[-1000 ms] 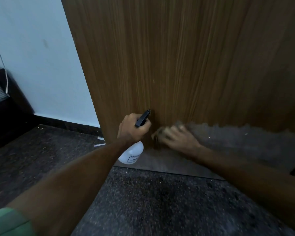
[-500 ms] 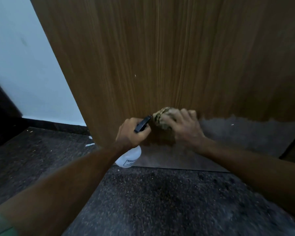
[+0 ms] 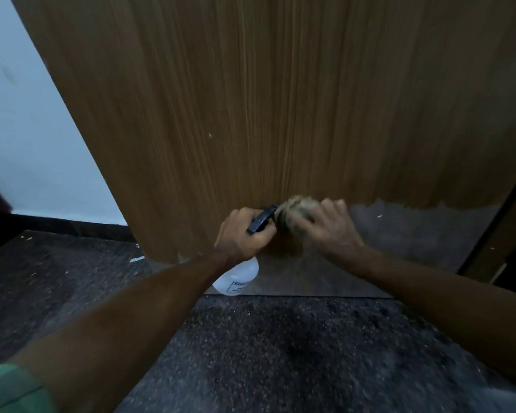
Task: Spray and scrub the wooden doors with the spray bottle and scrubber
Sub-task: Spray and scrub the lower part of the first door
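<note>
A tall wooden door [image 3: 280,99] with vertical grain fills the upper view; its bottom strip is grey and worn. My left hand [image 3: 240,238] grips the neck of a white spray bottle [image 3: 236,277] with a black trigger head [image 3: 261,222], held low against the door. My right hand [image 3: 329,229] holds a tan scrubber [image 3: 292,208] pressed on the door just right of the trigger head. The right hand and scrubber are motion-blurred.
A dark speckled floor [image 3: 280,353] lies below the door. A pale wall [image 3: 27,129] with a dark skirting [image 3: 72,226] stands at the left. A dark door frame edge [image 3: 501,228] runs down the right side.
My right hand has lifted the scrubber from the grey bottom strip up onto the brown wood beside the spray head. The left hand with the bottle stayed near the same spot.
</note>
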A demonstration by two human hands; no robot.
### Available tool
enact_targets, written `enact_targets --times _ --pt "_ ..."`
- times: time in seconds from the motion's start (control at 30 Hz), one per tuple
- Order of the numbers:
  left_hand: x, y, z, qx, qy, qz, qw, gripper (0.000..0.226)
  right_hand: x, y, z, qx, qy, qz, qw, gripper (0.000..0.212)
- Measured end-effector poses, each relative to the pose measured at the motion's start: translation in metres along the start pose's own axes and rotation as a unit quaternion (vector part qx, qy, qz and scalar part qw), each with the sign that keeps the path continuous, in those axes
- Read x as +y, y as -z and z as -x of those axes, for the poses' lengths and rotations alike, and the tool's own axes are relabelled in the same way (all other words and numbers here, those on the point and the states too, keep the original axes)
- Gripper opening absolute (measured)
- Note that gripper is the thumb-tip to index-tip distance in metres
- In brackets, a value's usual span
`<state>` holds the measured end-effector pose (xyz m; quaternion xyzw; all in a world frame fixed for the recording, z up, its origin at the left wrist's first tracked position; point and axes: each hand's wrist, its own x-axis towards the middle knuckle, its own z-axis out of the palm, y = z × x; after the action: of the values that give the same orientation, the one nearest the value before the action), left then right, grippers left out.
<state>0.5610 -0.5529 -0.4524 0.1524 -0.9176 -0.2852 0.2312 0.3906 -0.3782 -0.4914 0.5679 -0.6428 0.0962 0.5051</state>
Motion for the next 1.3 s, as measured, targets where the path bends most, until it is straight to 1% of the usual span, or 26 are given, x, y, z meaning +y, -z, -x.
enact_targets --times 0.07,0.1,0.13,0.2,0.27,0.3,0.33,0.37,0.43,0.5,0.57,0.63,0.7,0.73,0.77,0.8,0.83,0.9,0.97,1.03,1.07,1.13,1.17,1.2,1.23,1.3 --pt "0.005 -0.005 0.001 -0.012 -0.002 0.004 1.000 0.039 0.000 -0.009 0.033 -0.064 0.170 0.017 0.983 0.036" --pt "0.008 -0.009 0.000 -0.019 -0.005 0.002 1.000 0.040 0.002 -0.010 0.046 -0.102 0.231 0.024 0.967 0.035" --pt "0.009 -0.010 0.001 -0.022 -0.006 0.000 1.000 0.040 0.001 -0.010 0.051 -0.137 0.255 0.032 0.957 0.037" --pt "0.012 -0.013 0.000 -0.022 -0.009 0.000 1.000 0.039 0.003 -0.005 0.045 -0.131 0.218 0.048 0.966 0.042" --pt "0.014 -0.016 -0.001 -0.018 -0.012 0.008 1.000 0.038 0.009 0.004 0.029 -0.053 0.061 0.023 0.996 0.045" --pt "0.015 -0.017 -0.003 -0.018 -0.014 0.009 1.000 0.038 0.016 0.008 0.021 -0.013 -0.024 0.009 1.000 0.042" --pt "0.017 -0.018 -0.004 -0.020 -0.014 0.009 1.000 0.038 0.021 0.010 0.018 0.012 -0.075 0.001 0.997 0.039" --pt "0.018 -0.019 -0.004 -0.023 -0.014 0.008 1.000 0.039 0.025 0.008 0.022 0.026 -0.080 0.003 0.996 0.037" --pt "0.025 -0.018 -0.005 -0.037 -0.012 0.001 0.999 0.038 0.027 0.001 0.041 -0.004 0.023 0.019 1.000 0.038" --pt "0.031 -0.016 -0.004 -0.051 -0.012 -0.005 0.999 0.039 0.024 -0.009 0.071 -0.084 0.175 0.025 0.981 0.041" --pt "0.037 -0.016 -0.002 -0.042 -0.009 -0.006 0.999 0.041 0.023 -0.008 0.084 -0.148 0.241 0.051 0.958 0.042" --pt "0.042 -0.018 -0.003 -0.038 -0.006 -0.008 0.999 0.041 0.026 -0.001 0.073 -0.115 0.188 0.059 0.974 0.044" --pt "0.044 -0.024 -0.004 -0.039 -0.008 -0.009 0.999 0.042 0.034 0.012 0.048 -0.034 0.018 0.028 0.999 0.045" --pt "0.045 -0.027 -0.005 -0.040 -0.013 -0.009 0.999 0.044 0.041 0.017 0.038 0.000 -0.062 0.012 0.998 0.042" --pt "0.046 -0.031 -0.005 -0.040 -0.018 -0.008 0.999 0.045 0.048 0.019 0.032 0.022 -0.097 0.006 0.995 0.038" --pt "0.048 -0.033 -0.006 -0.042 -0.021 -0.005 0.999 0.046 0.054 0.019 0.033 0.031 -0.082 0.016 0.996 0.036" --pt "0.050 -0.036 -0.006 -0.044 -0.023 -0.002 0.999 0.047 0.058 0.018 0.042 0.020 -0.024 0.033 0.999 0.036" --pt "0.056 -0.040 -0.009 -0.054 -0.025 -0.001 0.998 0.046 0.063 0.010 0.074 -0.047 0.137 0.051 0.988 0.039" --pt "0.062 -0.044 -0.010 -0.064 -0.028 0.001 0.998 0.045 0.063 0.010 0.100 -0.127 0.229 0.064 0.963 0.045" --pt "0.067 -0.049 -0.013 -0.068 -0.029 -0.007 0.997 0.043 0.062 0.016 0.098 -0.147 0.200 0.090 0.965 0.054" --pt "0.068 -0.053 -0.015 -0.069 -0.027 -0.007 0.997 0.042 0.063 0.018 0.089 -0.110 0.140 0.080 0.981 0.055" --pt "0.069 -0.061 -0.018 -0.069 -0.029 -0.003 0.997 0.042 0.070 0.029 0.063 -0.021 -0.038 0.054 0.998 0.050" --pt "0.069 -0.065 -0.019 -0.071 -0.031 -0.003 0.997 0.042 0.074 0.032 0.055 0.008 -0.099 0.051 0.994 0.050" --pt "0.070 -0.069 -0.020 -0.074 -0.034 -0.002 0.997 0.041 0.077 0.033 0.054 0.022 -0.118 0.052 0.991 0.048" --pt "0.072 -0.072 -0.021 -0.074 -0.036 0.002 0.997 0.039 0.078 0.032 0.059 0.022 -0.094 0.054 0.994 0.044" --pt "0.078 -0.076 -0.022 -0.071 -0.034 0.009 0.997 0.037 0.077 0.024 0.086 -0.025 0.040 0.057 0.997 0.041"
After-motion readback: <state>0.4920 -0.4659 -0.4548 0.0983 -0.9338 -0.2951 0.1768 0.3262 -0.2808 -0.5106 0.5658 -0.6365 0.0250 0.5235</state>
